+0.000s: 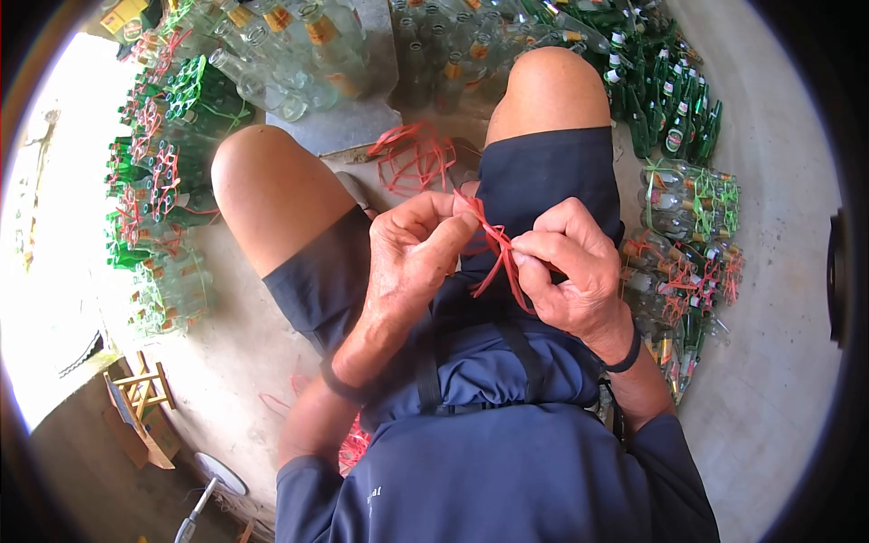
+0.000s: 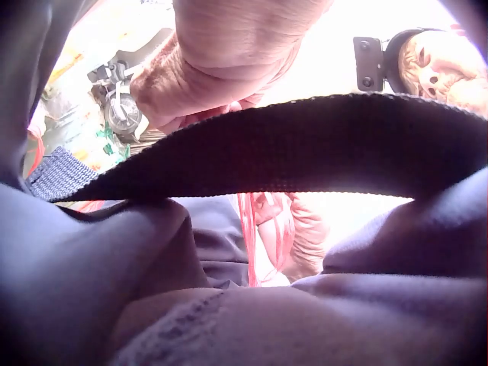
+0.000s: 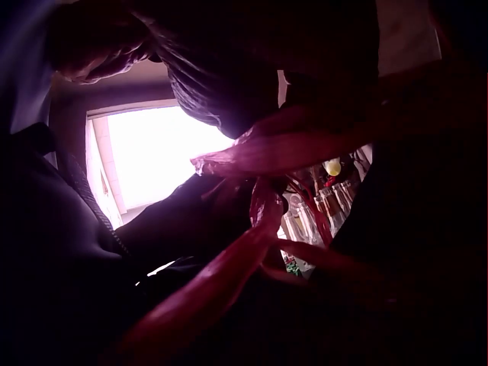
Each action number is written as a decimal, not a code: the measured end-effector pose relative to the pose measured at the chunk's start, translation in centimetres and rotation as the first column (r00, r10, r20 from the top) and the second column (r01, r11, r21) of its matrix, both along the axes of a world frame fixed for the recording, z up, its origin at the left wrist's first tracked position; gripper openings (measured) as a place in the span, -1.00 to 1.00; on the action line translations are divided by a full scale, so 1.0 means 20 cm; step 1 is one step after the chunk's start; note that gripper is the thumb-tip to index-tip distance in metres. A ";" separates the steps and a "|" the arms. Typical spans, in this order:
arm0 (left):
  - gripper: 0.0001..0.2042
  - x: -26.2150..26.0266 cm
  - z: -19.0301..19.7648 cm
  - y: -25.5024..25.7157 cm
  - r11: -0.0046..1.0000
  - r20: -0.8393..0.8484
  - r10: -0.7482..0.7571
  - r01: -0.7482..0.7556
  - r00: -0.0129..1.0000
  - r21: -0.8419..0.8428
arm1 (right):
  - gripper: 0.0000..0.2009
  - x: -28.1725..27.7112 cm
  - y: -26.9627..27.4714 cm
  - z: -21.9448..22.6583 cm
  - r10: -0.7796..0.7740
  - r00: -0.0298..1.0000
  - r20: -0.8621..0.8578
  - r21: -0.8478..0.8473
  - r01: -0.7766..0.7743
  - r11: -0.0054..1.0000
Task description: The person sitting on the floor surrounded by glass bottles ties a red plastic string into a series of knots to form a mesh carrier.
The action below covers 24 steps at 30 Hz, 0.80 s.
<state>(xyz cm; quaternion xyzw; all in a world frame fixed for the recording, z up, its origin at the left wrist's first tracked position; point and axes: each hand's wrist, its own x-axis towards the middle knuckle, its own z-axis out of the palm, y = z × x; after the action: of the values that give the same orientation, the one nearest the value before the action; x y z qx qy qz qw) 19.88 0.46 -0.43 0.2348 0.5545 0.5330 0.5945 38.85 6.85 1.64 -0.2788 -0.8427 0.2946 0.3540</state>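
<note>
Both hands are nearly closed: the left hand point(image 1: 407, 249) and right hand point(image 1: 575, 271) pinch the red ribbon point(image 1: 496, 237) above the shorts point(image 1: 550, 176), with glass bottles point(image 1: 330, 50) beyond the shorts

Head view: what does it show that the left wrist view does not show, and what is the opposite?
Only head: the wooden frame at the left side and the dark green bottles at upper right.
Only left wrist: part of the person's face.
Both: red strips, the left hand and the right hand.
</note>
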 end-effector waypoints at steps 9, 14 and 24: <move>-0.87 0.00 -0.01 0.00 1.000 -0.022 -0.017 0.018 1.000 0.006 | -0.80 -0.01 0.02 0.06 0.044 0.999 0.021 -0.163 -0.040 0.986; -0.88 0.01 0.02 0.00 0.999 -0.052 -0.034 0.034 0.998 0.009 | -0.81 -0.03 0.01 0.02 -0.022 0.998 0.063 -0.126 0.029 0.992; -0.85 0.01 -0.01 0.01 0.998 -0.100 -0.058 0.060 0.993 0.013 | -0.92 0.00 0.03 0.03 -0.011 0.993 -0.119 -0.242 -0.018 0.970</move>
<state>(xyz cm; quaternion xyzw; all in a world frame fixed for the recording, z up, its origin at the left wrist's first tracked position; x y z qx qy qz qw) 20.14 0.58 -0.63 0.2820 0.5721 0.5071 0.5796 38.90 7.39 2.16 -0.3002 -0.7782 0.4122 0.3665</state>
